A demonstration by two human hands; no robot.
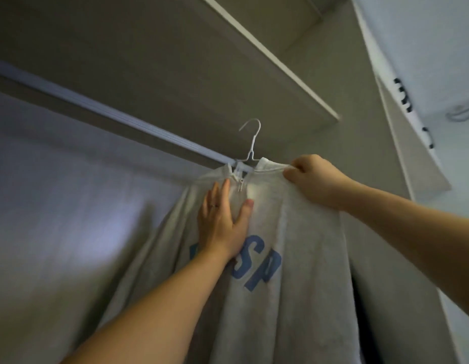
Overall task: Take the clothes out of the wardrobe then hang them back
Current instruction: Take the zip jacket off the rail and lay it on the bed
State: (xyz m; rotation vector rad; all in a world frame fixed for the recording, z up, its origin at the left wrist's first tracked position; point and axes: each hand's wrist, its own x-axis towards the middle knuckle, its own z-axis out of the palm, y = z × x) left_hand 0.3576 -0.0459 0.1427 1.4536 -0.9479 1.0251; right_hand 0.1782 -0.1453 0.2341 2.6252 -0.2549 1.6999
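A light grey sweatshirt [294, 232] with blue letters and a short zip at the collar hangs on a white wire hanger [250, 143]. The hanger's hook stands above the white wardrobe rail [110, 111], apart from it. My left hand [223, 222] lies flat with straight fingers on the sweatshirt's chest, just below the collar. At the garment's right shoulder, my right hand [315, 179] pinches the fabric with curled fingers, level with the rail's near end.
A grey shelf [175, 61] with a white front edge runs overhead above the rail. The wardrobe's pale back wall [57, 193] fills the left. A white door or side panel [417, 153] stands at the right, with a dark gap beside the sweatshirt's lower right.
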